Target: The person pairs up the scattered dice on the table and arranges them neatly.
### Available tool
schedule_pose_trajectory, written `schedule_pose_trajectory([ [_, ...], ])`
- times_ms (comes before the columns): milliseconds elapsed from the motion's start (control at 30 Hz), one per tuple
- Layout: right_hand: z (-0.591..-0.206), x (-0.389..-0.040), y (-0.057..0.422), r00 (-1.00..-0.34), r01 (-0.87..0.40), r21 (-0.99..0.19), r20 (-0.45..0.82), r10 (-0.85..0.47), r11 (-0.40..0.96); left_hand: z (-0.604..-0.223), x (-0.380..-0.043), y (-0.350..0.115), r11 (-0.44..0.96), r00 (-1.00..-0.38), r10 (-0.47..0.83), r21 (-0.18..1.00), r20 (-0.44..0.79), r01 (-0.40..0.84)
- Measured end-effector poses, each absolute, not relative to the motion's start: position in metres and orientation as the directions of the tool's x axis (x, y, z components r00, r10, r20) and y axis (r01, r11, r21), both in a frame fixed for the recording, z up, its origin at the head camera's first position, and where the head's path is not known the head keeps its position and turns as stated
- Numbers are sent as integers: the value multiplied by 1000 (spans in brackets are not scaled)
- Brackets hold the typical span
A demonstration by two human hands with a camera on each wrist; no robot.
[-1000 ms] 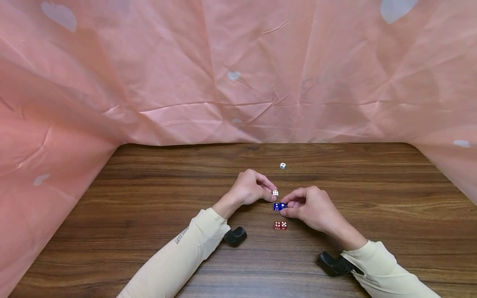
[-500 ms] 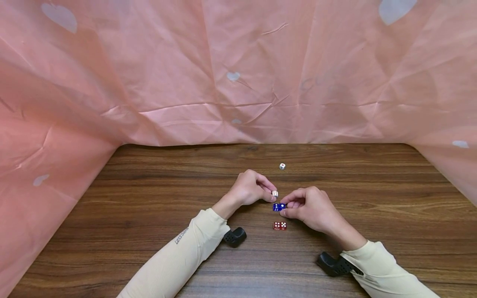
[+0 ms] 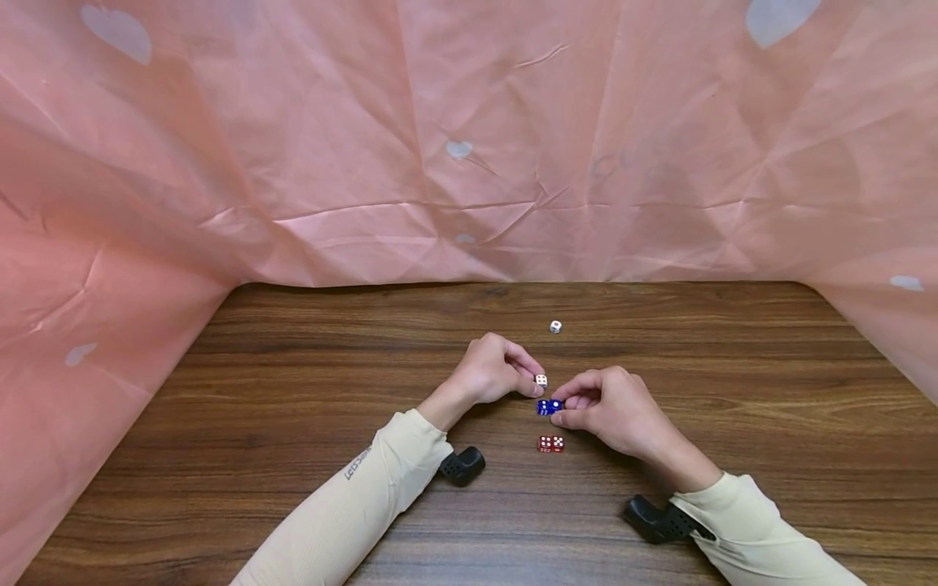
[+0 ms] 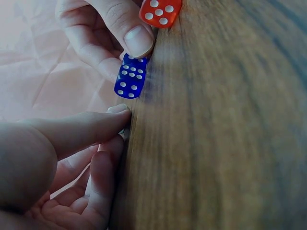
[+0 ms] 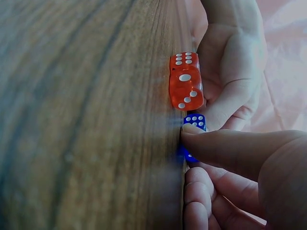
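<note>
My left hand [image 3: 489, 371] pinches a white die [image 3: 541, 380] between thumb and forefinger on the wooden table. Close by on the right, my right hand [image 3: 619, 408] has thumb and forefinger around a blue die [image 3: 556, 404]. A second blue die [image 3: 543, 407] sits directly at its left side. Seen from the right wrist, my right thumb [image 5: 216, 146] covers part of the blue dice. In the left wrist view the white die is mostly hidden behind the left thumb [image 4: 86, 132]. Nearer to me, two red dice [image 3: 545, 443] stand side by side.
Beyond both hands lies another white die [image 3: 555, 326]. Pink cloth [image 3: 440, 244] with pale hearts hangs behind and on both sides of the wooden table [image 3: 330, 342]. Black wrist devices [image 3: 463, 466] protrude below both cream sleeves [image 3: 352, 505].
</note>
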State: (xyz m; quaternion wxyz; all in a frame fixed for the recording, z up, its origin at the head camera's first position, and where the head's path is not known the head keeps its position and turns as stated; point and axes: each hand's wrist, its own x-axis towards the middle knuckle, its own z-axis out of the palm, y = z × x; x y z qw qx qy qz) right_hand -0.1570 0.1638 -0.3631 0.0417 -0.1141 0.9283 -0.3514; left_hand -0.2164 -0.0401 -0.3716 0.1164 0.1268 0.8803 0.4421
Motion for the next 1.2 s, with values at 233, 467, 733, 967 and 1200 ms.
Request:
schedule_pose_trajectory([
  [233, -363, -161, 166, -962, -177, -710, -22, -274, 681, -371, -217, -42, 580, -942, 322, 806, -93, 119],
  [467, -357, -169, 171, -949, -134, -775, -80, -306, 617, -373, -218, -42, 582, -944, 319, 804, -88, 122],
  [733, -348, -188, 172, -968, -135, -730, -48, -247, 670, -371, -219, -41, 584, -943, 319, 803, -89, 122],
  [967, -343, -207, 174, -984, -138, -696, 17, -176, 705, -372, -218, -39, 573, -942, 318, 813, -103, 104],
  [1200, -347, -222, 175, -991, -131, -655, 59, -122, 744, -373, -217, -39, 564, -941, 321, 820, -110, 96],
])
